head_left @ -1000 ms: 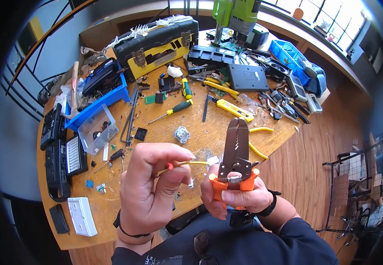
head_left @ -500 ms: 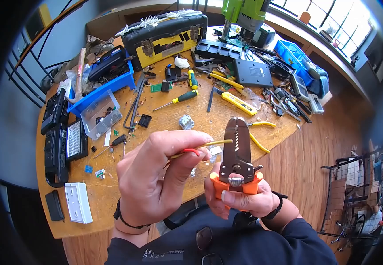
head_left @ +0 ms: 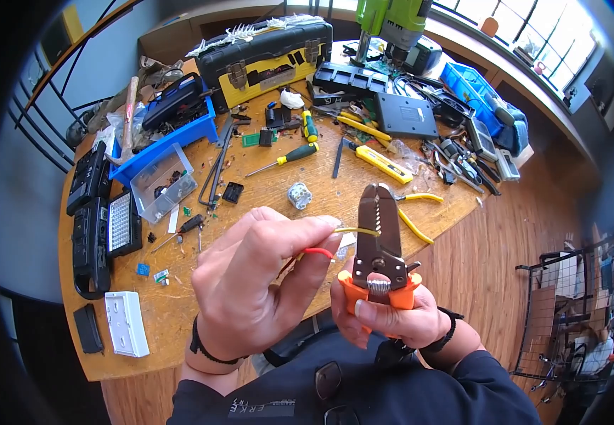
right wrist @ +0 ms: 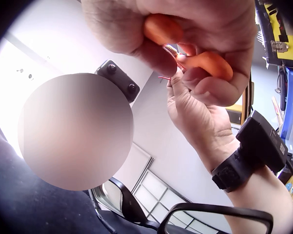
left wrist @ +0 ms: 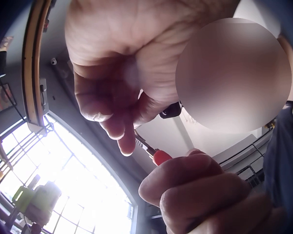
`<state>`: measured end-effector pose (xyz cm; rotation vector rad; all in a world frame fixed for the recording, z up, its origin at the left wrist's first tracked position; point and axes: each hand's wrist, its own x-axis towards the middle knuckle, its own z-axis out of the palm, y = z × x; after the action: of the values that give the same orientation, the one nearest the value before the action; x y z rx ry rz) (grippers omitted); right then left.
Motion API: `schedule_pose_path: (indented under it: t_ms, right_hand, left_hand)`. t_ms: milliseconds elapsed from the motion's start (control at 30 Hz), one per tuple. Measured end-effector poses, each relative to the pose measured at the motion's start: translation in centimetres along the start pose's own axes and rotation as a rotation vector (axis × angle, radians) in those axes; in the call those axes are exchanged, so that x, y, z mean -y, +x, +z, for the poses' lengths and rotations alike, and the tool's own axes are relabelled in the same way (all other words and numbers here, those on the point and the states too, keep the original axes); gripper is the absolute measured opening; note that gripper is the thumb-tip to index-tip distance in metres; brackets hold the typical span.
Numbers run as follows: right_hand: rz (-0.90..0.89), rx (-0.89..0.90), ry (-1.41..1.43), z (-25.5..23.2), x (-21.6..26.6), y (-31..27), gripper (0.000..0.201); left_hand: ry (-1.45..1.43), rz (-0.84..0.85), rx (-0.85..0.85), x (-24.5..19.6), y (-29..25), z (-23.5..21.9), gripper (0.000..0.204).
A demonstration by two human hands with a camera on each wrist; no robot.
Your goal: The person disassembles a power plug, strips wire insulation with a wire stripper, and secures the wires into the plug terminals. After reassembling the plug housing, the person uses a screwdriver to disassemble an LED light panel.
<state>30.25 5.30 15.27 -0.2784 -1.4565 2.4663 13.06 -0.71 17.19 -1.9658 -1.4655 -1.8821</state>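
Note:
Between thumb and forefinger, my left hand (head_left: pixel 243 290) pinches a yellow wire (head_left: pixel 355 229) and a red wire (head_left: pixel 318 251). The yellow wire's tip overlaps the notched blades of the wire strippers (head_left: pixel 380 248) in the head view; the red one bends off below, with a bare end. My right hand (head_left: pixel 406 319) grips the strippers by their orange handles, blades pointing up and away from me. The right wrist view shows those handles (right wrist: pixel 210 66) within my curled fingers, with a spring between them. In the left wrist view my left fingers hide most of the wires.
On the wooden table (head_left: pixel 271 195) lie screwdrivers (head_left: pixel 296 154), a yellow utility knife (head_left: pixel 383 166), yellow-handled pliers (head_left: pixel 417 218) and a round metal part (head_left: pixel 299 195). A blue bin (head_left: pixel 161 142) stands left, a black-and-yellow toolbox (head_left: pixel 264 67) behind, and a green drill (head_left: pixel 392 28) at the back.
My left hand has moved right, bringing the yellow wire's tip from beside the strippers to over their blades. More of the red wire shows. The right hand keeps its grip on the strippers.

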Motion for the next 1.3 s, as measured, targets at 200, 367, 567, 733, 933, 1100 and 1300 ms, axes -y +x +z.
schedule_pose_path:
  t_ms: [200,367,567,733,933,1100,1300]
  right_hand:
    - [-0.06,-0.05,-0.043,-0.2,-0.5,0.1,0.024]
    - [-0.066,-0.055,-0.122,-0.3,-0.6,0.2,0.023]
    - [-0.078,-0.068,-0.216,-0.7,-0.9,0.2,0.024]
    - [-0.075,-0.075,-0.221,-0.7,-0.9,0.2,0.024]
    - [-0.063,-0.092,-0.235,-0.7,-0.9,0.1,0.02]
    - [-0.069,-0.188,-0.27,0.1,-0.6,0.2,0.017]
    - [-0.169,-0.253,-0.52,-0.3,-0.9,0.3,0.017]
  left_hand:
    - [0.053,0.03,-0.017,-0.1,-0.3,0.0,0.021]
    - [0.098,0.061,-0.031,-0.3,-0.4,0.0,0.023]
    - [0.098,0.062,0.055,-0.8,-0.3,-0.3,0.01]
    - [0.115,0.063,0.05,-0.5,-0.6,0.0,0.011]
    - [0.16,0.072,0.072,-0.9,-0.4,0.2,0.013]
    - [0.225,0.097,0.078,-1.0,-0.3,0.3,0.016]
    - [0.255,0.122,0.082,-1.0,-0.2,0.3,0.018]
